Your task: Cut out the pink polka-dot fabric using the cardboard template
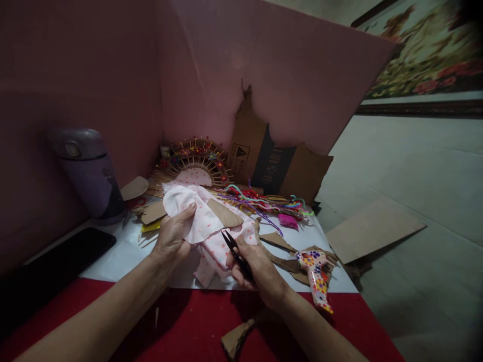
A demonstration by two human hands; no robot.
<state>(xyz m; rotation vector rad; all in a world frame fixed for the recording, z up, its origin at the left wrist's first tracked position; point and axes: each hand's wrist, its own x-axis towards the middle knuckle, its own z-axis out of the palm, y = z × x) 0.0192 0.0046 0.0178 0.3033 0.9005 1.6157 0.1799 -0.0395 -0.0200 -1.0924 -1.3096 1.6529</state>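
Observation:
My left hand [174, 232] grips a piece of white cloth with pinkish-red dots [196, 232], its thumb on top near the folded edge. A cut piece of brown cardboard [225, 213] lies against the cloth. In my right hand [260, 269] is a pair of black scissors [237, 253], blades a little apart and pointing up-left at the cloth's edge. Whether the blades touch the cloth I cannot tell. More of the dotted cloth hangs down between my hands onto the white table covering. The fingers of my left hand are partly hidden behind the cloth.
A flower-patterned glue gun [316, 279] lies right, beside cardboard scraps [278, 241]. Behind are coloured pipe cleaners [260, 201], a stick-and-flower half-circle [199, 158] and a torn cardboard sheet [277, 161]. A purple bottle [88, 173] and black phone [81, 251] are left.

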